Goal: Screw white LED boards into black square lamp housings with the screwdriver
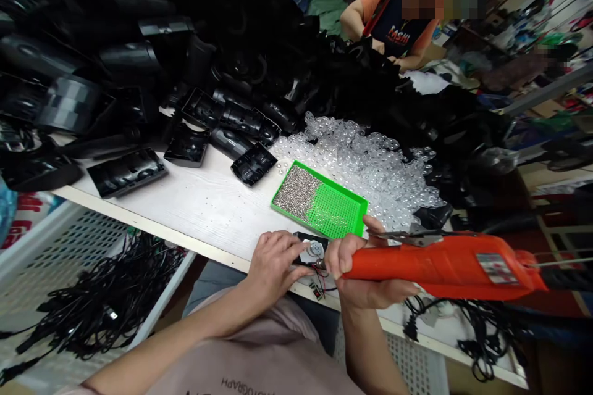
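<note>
My right hand (365,271) is wrapped round an orange electric screwdriver (445,266), its tip pointing left at a small part with a round metal motor (315,250) near the table's front edge. My left hand (277,262) rests beside that part, fingers curled and pressing on it. Thin red and black wires (323,287) trail from the part. Just behind it lies a green tray (319,200), its left half covered with small screws.
A heap of clear plastic pieces (370,166) lies behind the tray. Black plastic housings (194,74) pile up across the white table (204,203). Black cables (102,302) fill a white crate at the left. Another person (398,24) works at the far side.
</note>
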A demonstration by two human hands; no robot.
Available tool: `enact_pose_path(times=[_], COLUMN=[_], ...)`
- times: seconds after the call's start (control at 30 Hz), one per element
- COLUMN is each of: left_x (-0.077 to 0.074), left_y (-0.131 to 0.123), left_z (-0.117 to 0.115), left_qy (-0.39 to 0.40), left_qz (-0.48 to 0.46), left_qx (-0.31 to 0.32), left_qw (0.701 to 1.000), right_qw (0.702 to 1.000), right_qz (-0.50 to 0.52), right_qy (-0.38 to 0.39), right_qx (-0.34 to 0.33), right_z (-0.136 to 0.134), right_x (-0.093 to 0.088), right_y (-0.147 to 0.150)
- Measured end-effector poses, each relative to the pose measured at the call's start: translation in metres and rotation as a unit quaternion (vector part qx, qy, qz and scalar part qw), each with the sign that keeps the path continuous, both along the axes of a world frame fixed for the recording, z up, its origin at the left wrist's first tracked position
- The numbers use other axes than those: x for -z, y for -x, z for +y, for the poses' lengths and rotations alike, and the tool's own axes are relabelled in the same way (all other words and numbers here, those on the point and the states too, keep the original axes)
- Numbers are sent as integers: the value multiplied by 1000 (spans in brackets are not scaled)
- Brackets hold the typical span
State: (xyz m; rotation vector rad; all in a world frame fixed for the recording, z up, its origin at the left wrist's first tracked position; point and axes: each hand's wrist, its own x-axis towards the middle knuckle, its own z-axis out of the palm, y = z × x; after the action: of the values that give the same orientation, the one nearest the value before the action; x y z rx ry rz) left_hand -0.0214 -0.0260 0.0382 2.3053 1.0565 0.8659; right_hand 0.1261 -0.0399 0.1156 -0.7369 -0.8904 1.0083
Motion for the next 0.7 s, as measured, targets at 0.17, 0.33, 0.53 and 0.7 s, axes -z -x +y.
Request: enact_pose_path(times=[0.17,0.33,0.53,0.7], left_x=[16,24,24,27], left_y=[-1,-9,-9,-9], left_z=[7,11,11,9], left_qy=[46,88,108,105], left_qz=[-5,19,28,24], left_qx=[-8,25,25,26], left_qw=[999,996,993,994], right_qw=[998,998,997,993], right_qz=[-32,-44,-63,-98], right_qy=[16,44,40,35], right_qx=[51,31,5,-55], right_z=[13,24,24,24], right_x=[13,35,39,46], right_y=[-2,1,5,10])
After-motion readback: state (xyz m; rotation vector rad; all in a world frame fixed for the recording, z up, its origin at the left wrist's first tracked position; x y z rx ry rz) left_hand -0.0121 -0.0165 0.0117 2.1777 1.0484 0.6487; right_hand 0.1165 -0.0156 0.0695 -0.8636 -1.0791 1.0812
